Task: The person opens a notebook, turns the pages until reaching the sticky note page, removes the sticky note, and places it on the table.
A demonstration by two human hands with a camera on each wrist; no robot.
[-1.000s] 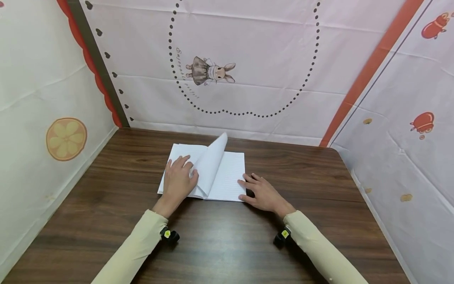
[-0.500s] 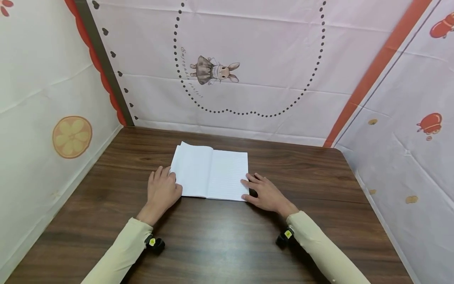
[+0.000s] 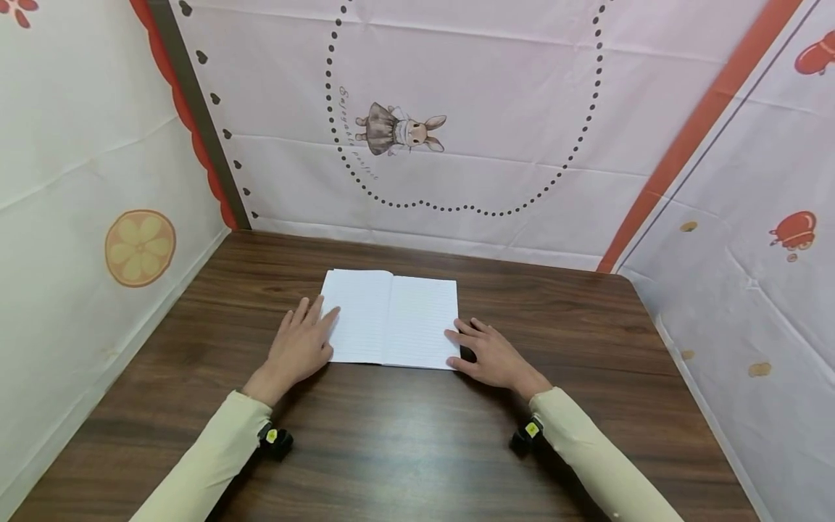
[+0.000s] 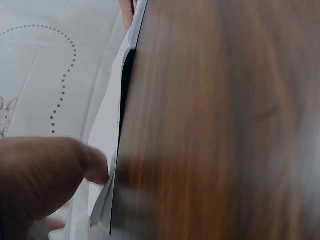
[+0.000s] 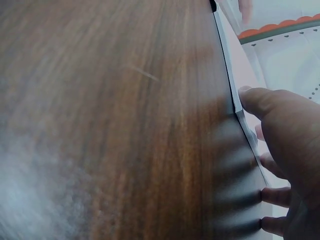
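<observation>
An open notebook (image 3: 420, 326) with white lined pages lies flat on the table in the head view. My left hand (image 3: 296, 351) rests at its left edge, fingers spread, with the index finger over the left page. In the left wrist view, the thumb of the left hand (image 4: 45, 170) touches the near corner, where the sheets (image 4: 107, 107) part a little. At the notebook's right edge lies my right hand (image 3: 492, 357), fingers extended. The right wrist view has the right hand's thumb on the edge of the notebook (image 5: 231, 62) and other fingertips beside it on the table.
A dark wood-grain table (image 3: 404, 442) carries the notebook. Printed cloth walls stand behind it (image 3: 483, 130), at the left (image 3: 65, 145) and at the right. Each sleeve cuff bears a small black camera, such as the left wrist camera (image 3: 277, 441).
A raised page in the middle has gone over to the left and lies flat. My left hand has moved off the left page to its outer edge. The right hand stays in place.
</observation>
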